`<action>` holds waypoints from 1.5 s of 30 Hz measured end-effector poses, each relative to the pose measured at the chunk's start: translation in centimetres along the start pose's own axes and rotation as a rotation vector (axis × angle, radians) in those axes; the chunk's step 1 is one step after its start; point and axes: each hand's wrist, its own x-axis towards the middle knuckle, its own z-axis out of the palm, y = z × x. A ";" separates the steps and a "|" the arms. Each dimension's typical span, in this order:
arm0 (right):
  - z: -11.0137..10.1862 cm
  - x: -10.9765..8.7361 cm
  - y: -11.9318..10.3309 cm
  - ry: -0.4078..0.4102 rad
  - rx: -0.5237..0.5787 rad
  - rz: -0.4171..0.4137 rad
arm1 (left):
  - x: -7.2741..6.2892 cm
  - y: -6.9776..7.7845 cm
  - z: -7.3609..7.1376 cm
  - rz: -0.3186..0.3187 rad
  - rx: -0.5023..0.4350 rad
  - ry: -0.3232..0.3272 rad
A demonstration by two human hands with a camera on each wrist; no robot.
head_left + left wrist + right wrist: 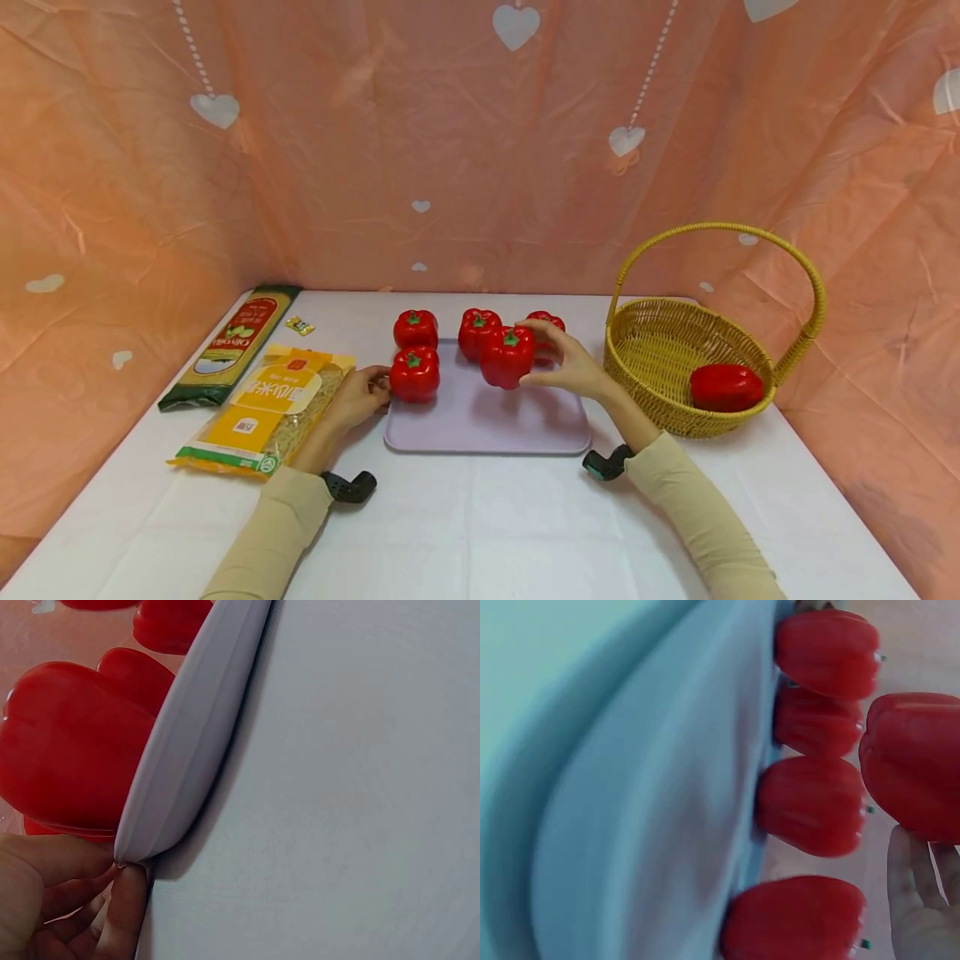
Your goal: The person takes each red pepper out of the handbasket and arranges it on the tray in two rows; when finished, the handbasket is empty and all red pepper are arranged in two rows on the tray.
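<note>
My right hand [566, 362] holds a red bell pepper [507, 357] with a green stem, raised over the lilac tray [487, 429]. In the right wrist view that bell pepper [915, 765] is apart from the row standing on the tray. At the tray's left edge my left hand [360, 398] pinches the rim [180, 750] between thumb and fingers. Right beside it stands a bell pepper [414, 374], with another bell pepper [416, 330] behind. Farther right are a bell pepper [477, 333] and one more bell pepper [545, 320], partly hidden by my right hand.
A yellow wicker basket [637, 367] with a tall handle stands at the right; a red bell pepper [726, 387] lies in it. On the left lie a yellow noodle bag [262, 408], a green-and-red package [232, 346] and a small yellow sachet [299, 326].
</note>
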 end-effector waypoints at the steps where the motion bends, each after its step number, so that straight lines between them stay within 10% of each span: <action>1: 0.3 0.1 0.0 -0.012 -0.006 0.002 | 0.0 0.0 0.0 -0.004 -0.002 0.003; 13: 2.2 2.0 4.9 -0.050 -0.092 -0.059 | 0.2 -0.2 0.2 0.013 -0.006 0.007; 45: 2.8 1.9 4.6 -0.120 -0.074 0.027 | -0.1 -0.3 0.0 0.050 -0.021 0.013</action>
